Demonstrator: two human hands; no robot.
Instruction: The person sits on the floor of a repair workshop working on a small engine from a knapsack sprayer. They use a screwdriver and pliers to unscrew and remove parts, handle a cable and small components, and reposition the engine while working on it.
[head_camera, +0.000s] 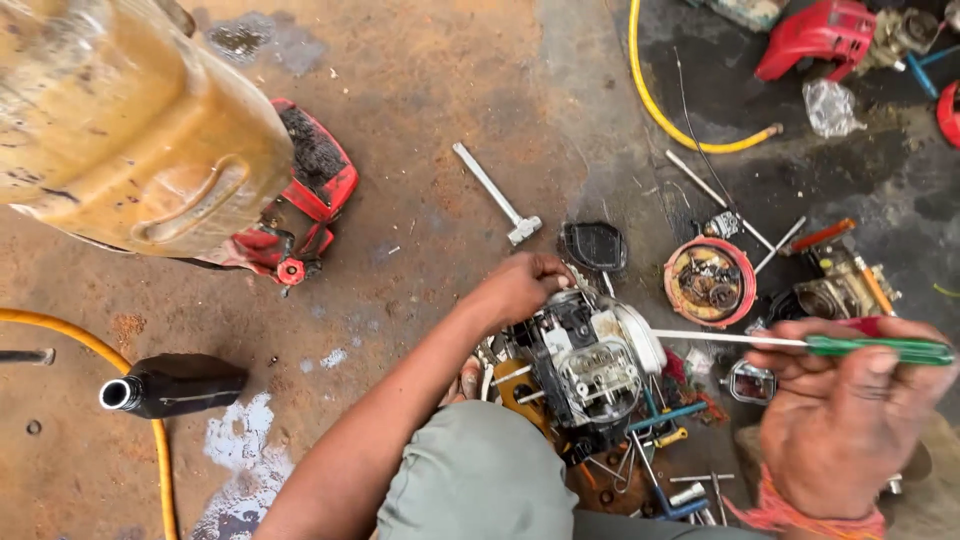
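Black bottle (180, 384) lying open on the floor far left, then left hand (522, 285) curled round the top of the small engine (588, 362) mid-frame, right hand (838, 415) fisted on a green-handled screwdriver (800, 343) tipped against it.

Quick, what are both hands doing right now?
Left hand: closed, gripping the top of the small engine.
Right hand: closed, holding a green-handled screwdriver pointed toward the engine.
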